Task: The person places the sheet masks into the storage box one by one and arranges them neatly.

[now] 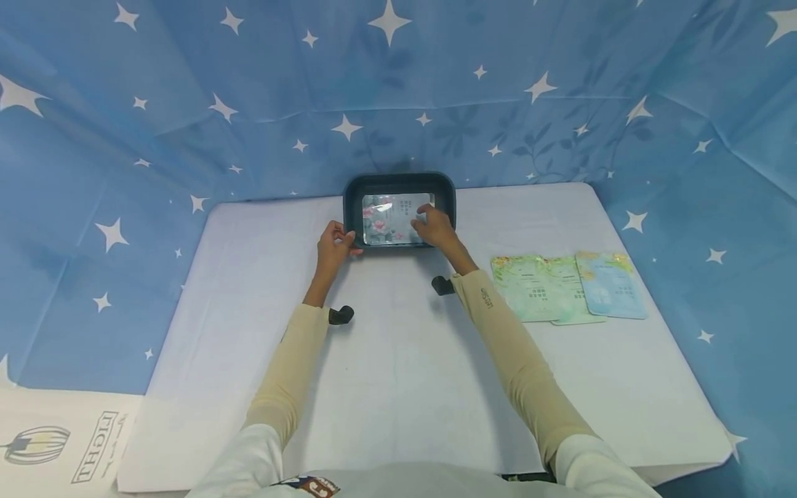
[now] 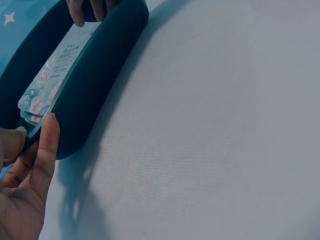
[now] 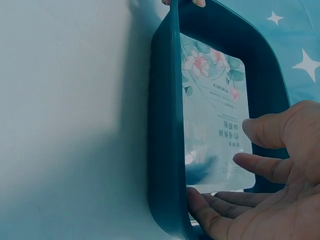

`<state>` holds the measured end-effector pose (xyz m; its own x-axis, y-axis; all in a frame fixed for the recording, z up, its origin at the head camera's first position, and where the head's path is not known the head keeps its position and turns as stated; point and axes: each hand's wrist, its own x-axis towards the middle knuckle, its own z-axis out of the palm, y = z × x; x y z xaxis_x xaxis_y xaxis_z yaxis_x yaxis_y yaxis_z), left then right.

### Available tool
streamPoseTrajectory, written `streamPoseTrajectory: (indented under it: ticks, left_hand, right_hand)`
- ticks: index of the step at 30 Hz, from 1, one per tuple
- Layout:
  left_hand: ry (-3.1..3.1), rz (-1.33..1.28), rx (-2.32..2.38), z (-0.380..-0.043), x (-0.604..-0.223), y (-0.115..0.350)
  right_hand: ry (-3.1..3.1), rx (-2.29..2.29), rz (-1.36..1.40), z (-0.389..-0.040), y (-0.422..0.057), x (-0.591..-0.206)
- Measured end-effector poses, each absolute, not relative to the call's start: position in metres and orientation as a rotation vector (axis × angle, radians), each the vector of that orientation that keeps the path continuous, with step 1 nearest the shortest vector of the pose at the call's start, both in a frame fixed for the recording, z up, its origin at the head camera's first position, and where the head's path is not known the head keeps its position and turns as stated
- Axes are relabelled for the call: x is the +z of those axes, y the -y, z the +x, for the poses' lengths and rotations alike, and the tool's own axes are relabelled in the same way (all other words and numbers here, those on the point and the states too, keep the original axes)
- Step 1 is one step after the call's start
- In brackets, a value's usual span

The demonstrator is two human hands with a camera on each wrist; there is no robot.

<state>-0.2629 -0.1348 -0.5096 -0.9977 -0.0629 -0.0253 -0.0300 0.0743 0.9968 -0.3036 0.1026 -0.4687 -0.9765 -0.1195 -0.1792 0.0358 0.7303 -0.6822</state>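
A dark blue-green plastic tray [image 1: 398, 181] stands at the table's back edge. Inside it lies a flat, shiny packet [image 1: 387, 223] printed with pink lotus flowers and small text, seemingly a face mask sachet. At the tray's front left corner my left hand [image 1: 333, 245] pinches the rim, thumb on the inner side and fingers outside, as the left wrist view shows. My right hand [image 1: 438, 228] reaches into the tray's right end. In the right wrist view its fingers [image 3: 265, 165] are spread around the packet's short edge, not closed on it. Whether a fingertip touches the packet I cannot tell.
Two green packets [image 1: 529, 287] lie overlapping on the table's right side, with a light blue packet [image 1: 610, 285] partly over them. A white cloth [image 1: 386, 373] covers the table. Blue star-patterned fabric [image 1: 268, 104] hangs behind the tray.
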Motion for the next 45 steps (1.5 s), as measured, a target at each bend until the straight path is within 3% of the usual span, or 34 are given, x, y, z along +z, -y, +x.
streamPoseTrajectory:
  ticks: [5,16,45]
  left_hand:
    - [2.316,0.101,-2.105,-0.258,-0.498,0.133]
    - [2.318,0.085,-2.043,-0.272,-0.525,0.137]
    - [2.269,0.104,-2.092,-0.270,-0.530,0.135]
  right_hand:
    - [-2.765,-1.057,-0.110,-0.301,-0.105,-0.470]
    - [-2.816,-1.250,-0.239,-0.292,-0.132,-0.459]
    - [-2.719,-1.321,0.015,-0.261,-0.225,-0.435]
